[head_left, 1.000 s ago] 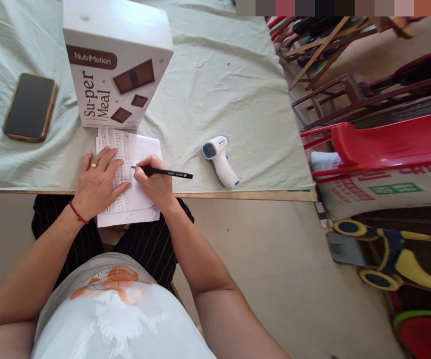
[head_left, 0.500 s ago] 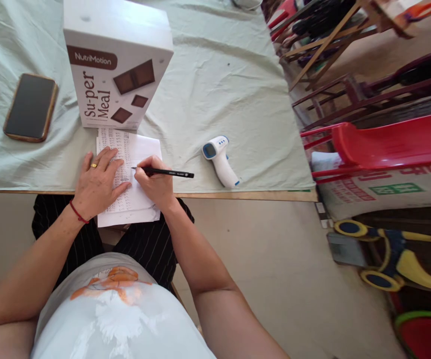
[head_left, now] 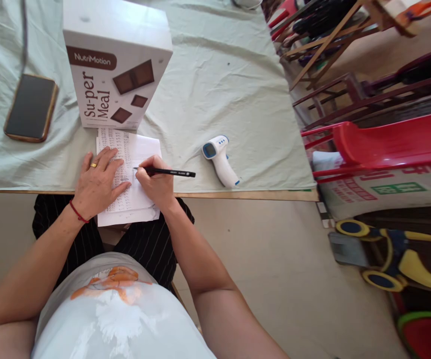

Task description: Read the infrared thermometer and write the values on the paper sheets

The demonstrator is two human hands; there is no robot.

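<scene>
Sheets of paper (head_left: 144, 144) with rows of handwriting lie at the table's front edge, their lower part jutting over it. My left hand (head_left: 101, 179), with a gold ring and a red bracelet at the wrist, rests flat on their left side, fingers spread. In my right hand (head_left: 156, 182) is a black pen (head_left: 178, 173), its tip at the paper and its barrel pointing right. Just behind the sheets stands a white NutriMotion box (head_left: 118, 75) with brown squares printed on it.
A white and blue handheld thermometer (head_left: 221, 159) lies right of my hand. Left of the box is a phone (head_left: 32, 107), with a dark cord (head_left: 24, 35) above it. Beyond the table's right edge stand a red plastic chair (head_left: 383, 144) and a yellow and blue wheeled toy (head_left: 391, 254).
My right hand and the pen have shifted very slightly to the right across the paper. A dark cord now shows above the phone. My left hand stays in place.
</scene>
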